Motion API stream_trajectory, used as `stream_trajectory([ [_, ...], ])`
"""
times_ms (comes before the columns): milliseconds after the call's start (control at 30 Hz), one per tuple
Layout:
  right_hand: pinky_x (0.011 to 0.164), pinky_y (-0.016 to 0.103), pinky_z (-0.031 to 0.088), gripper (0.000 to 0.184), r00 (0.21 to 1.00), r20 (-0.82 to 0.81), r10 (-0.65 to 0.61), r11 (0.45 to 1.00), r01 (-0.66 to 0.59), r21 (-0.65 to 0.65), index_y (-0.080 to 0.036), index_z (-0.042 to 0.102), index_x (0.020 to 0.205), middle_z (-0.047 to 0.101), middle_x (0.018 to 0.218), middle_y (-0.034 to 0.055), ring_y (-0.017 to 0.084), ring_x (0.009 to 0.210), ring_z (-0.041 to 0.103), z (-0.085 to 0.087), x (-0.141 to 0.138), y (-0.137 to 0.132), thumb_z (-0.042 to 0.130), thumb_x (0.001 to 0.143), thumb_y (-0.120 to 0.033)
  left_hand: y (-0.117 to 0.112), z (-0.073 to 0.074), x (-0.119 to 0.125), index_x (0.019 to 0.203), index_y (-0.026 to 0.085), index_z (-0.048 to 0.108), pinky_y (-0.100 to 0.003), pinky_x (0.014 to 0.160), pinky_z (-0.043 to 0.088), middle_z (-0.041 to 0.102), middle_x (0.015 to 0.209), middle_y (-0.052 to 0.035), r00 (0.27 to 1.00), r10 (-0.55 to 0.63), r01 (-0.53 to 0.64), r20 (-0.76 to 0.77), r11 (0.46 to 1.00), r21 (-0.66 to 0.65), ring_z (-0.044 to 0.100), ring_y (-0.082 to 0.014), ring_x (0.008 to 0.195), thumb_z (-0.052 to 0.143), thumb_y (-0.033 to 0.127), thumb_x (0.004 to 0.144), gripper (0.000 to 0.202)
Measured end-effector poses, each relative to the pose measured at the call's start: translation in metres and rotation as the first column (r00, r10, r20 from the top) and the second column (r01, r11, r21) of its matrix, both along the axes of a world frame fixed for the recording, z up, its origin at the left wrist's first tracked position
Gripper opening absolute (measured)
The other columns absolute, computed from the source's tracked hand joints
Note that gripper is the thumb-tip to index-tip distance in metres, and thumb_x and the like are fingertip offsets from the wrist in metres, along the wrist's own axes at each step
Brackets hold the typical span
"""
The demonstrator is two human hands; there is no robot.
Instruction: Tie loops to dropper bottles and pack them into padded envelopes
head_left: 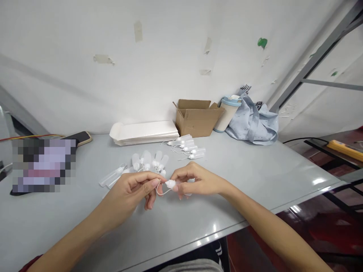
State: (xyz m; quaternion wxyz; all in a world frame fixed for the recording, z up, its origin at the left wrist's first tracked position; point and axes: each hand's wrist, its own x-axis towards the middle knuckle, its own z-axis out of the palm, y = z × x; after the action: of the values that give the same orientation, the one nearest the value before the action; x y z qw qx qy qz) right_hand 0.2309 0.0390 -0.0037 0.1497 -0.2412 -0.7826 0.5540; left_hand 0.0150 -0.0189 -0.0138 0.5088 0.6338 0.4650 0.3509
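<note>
Right fingers (185, 187) grip a small dropper bottle (171, 184) sideways, nozzle (167, 183) toward the left fingers (149, 186), which pinch its cord (163, 194).

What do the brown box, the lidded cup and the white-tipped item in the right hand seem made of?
Brown box: likely cardboard, matte, with thin folded flaps.
Lidded cup: perhaps plastic, smooth and satin-looking; coated metal is possible.
White-tipped item in the right hand: probably plastic, smooth and molded-looking.
</note>
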Motion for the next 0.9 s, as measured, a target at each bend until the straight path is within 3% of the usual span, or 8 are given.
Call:
stream_trajectory([
  [167,0.054,0.020,0.043,0.018,0.997,-0.063,0.034,0.995,-0.040,-0.094,-0.013,0.062,0.086,0.058,0.063,-0.0025,0.006,0.049,0.052,-0.0008,-0.0016,-0.0006,0.056,0.086,-0.030,-0.0003,-0.0005,-0.0019,0.091,0.021,0.069,-0.024,0.056,0.048,0.059,0.067,0.0016,1.000,0.017,-0.017,-0.004,1.000,0.002,0.053,-0.0087,0.049,0.051,0.038,0.089,0.025],
  [633,0.053,0.021,0.043,0.025,0.993,-0.113,0.023,0.992,-0.037,-0.119,-0.013,0.060,0.083,0.058,0.062,-0.0029,0.007,0.045,0.051,0.0018,0.0004,0.0002,0.056,0.086,-0.038,0.0004,-0.0053,-0.0028,0.093,0.020,0.069,-0.025,0.055,0.049,0.061,0.069,0.0002,0.998,0.035,-0.034,0.048,0.999,-0.015,0.053,-0.0093,0.049,0.052,0.039,0.089,0.026],
  [900,0.047,0.018,0.041,0.022,0.995,-0.097,0.027,0.992,-0.039,-0.121,-0.013,0.061,0.082,0.058,0.059,-0.0034,0.005,0.041,0.048,0.0012,-0.0012,-0.0006,0.058,0.085,-0.035,0.0019,-0.0035,-0.0002,0.100,0.021,0.068,-0.025,0.056,0.049,0.062,0.074,0.0003,0.997,0.015,-0.013,0.073,1.000,-0.021,0.054,-0.0091,0.051,0.051,0.038,0.089,0.027],
])
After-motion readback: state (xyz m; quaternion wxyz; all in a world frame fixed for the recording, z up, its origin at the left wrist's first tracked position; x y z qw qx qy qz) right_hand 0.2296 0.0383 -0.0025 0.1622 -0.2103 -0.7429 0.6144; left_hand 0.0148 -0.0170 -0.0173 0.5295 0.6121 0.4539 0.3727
